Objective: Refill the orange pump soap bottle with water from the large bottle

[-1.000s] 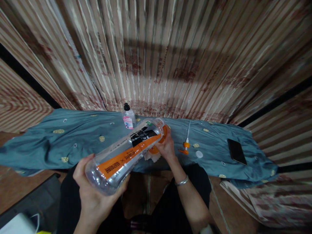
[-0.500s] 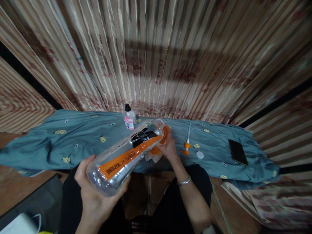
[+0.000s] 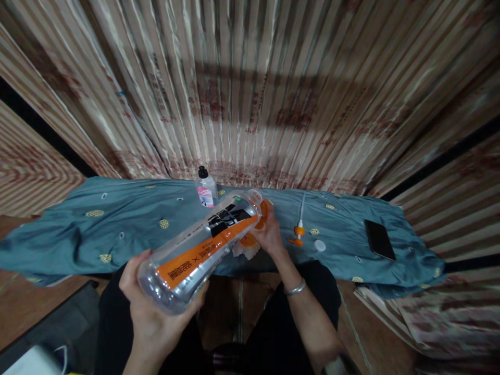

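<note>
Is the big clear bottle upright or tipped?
Tipped: the large bottle slants, base in the left hand, neck by the right hand.

1. Teal patterned cloth [image 3: 117, 229], rumpled, covering a low surface before a striped backdrop.
2. Small clear bottle with black cap and pink label [image 3: 205, 188], upright near the cloth's far edge.
3. Orange-collared pump head with white tube [image 3: 299, 229], lying flat.
4. White round cap [image 3: 319, 245], just beside the pump head.
5. Black phone [image 3: 379, 239], flat, near the right end.

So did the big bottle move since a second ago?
No. The clear bottle with the orange label keeps its tilt, its mouth just right of the small pump bottle on the blue cloth, base in the left hand.
</note>
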